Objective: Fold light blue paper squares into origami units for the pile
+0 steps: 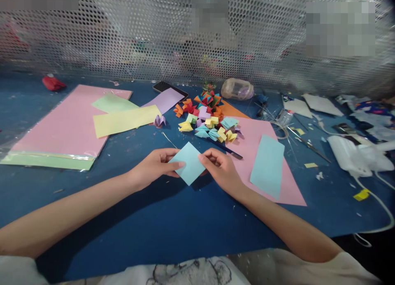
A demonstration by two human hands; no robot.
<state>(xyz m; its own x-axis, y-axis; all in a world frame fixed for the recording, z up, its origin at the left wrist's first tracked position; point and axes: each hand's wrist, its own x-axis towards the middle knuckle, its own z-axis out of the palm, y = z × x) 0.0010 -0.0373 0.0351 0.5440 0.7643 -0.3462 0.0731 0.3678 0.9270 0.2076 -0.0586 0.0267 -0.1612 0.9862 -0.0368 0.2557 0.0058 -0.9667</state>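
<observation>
A small light-blue square of paper (189,165) is held up between my two hands, turned so one corner points toward me. My left hand (159,163) pinches its left corner, thumb on top and fingers beneath. On the opposite corner, my right hand (217,163) grips with thumb and curled fingers. Just beyond lies a pile of folded paper pieces (205,116) in several colours. A lone purple folded piece (159,121) sits to the left of the pile. A dark pen-like tool (226,149) lies behind my right hand.
At left, a packet of pink paper (64,124) lies under green and yellow strips (126,120). A purple sheet (165,100) partly covers a phone (159,86). To the right are a pink sheet (293,194), a blue strip (268,165), a clear jar (237,89) and a white corded device (348,153). Perforated mesh (154,42) stands behind.
</observation>
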